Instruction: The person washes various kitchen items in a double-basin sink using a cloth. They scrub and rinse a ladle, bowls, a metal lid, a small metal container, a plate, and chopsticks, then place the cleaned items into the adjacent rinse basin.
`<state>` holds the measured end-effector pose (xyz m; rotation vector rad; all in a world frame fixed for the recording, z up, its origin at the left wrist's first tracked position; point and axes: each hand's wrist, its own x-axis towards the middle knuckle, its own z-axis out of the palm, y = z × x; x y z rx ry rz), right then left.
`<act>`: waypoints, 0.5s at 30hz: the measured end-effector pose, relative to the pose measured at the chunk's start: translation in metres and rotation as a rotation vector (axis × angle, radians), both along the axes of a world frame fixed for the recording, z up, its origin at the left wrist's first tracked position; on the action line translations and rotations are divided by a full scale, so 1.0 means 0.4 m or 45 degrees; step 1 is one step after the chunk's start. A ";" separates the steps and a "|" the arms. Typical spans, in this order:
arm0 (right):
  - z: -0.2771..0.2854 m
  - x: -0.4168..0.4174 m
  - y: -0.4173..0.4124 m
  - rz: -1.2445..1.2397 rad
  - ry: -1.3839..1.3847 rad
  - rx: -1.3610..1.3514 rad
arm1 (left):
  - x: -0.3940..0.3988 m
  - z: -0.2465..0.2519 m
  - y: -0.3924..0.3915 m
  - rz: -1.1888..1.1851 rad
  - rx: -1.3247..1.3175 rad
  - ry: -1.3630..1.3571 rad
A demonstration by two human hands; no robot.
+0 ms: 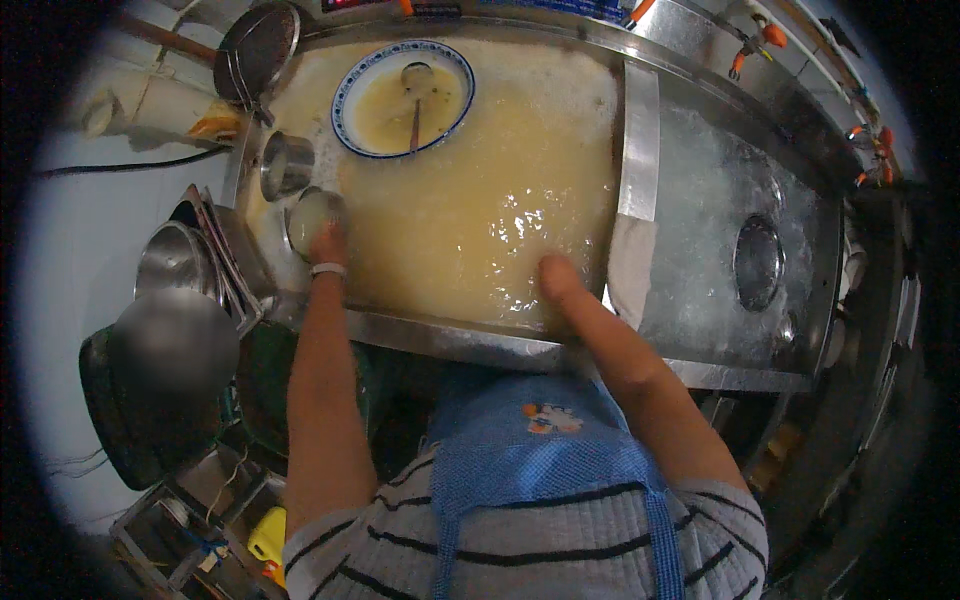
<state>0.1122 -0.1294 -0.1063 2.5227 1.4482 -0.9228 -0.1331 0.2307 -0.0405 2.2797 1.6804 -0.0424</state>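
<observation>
Cloudy yellowish water (480, 225) fills the large left basin of a steel sink. At the basin's left side, my left hand (328, 238) grips the edge of a pale round bowl (306, 219); the fingers are blurred. My right hand (559, 279) dips into the water near the front right, sunk past the wrist, so its fingers and anything in them are hidden. Toward the back floats or rests a wide white bowl with a blue patterned rim (339, 124), holding murky liquid and a ladle (416, 120). Beside my left hand is a small steel pot (288, 165).
A steel divider (639, 142) with a grey cloth (631, 266) draped on it separates a right basin of clearer water (697, 202), where a round steel drain fitting (759, 262) shows. Left of the sink stand steel pans (176, 259) and a dark round pan (256, 52).
</observation>
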 end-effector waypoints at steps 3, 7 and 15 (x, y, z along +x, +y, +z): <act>0.063 -0.002 0.050 -0.379 0.220 0.160 | -0.010 0.038 -0.042 -0.012 -0.057 -0.477; 0.265 -0.054 0.132 -0.902 0.848 1.039 | 0.062 0.164 -0.162 0.070 -0.352 -0.554; 0.416 -0.147 0.246 0.123 0.151 1.438 | 0.261 0.208 -0.404 0.371 -1.115 -1.445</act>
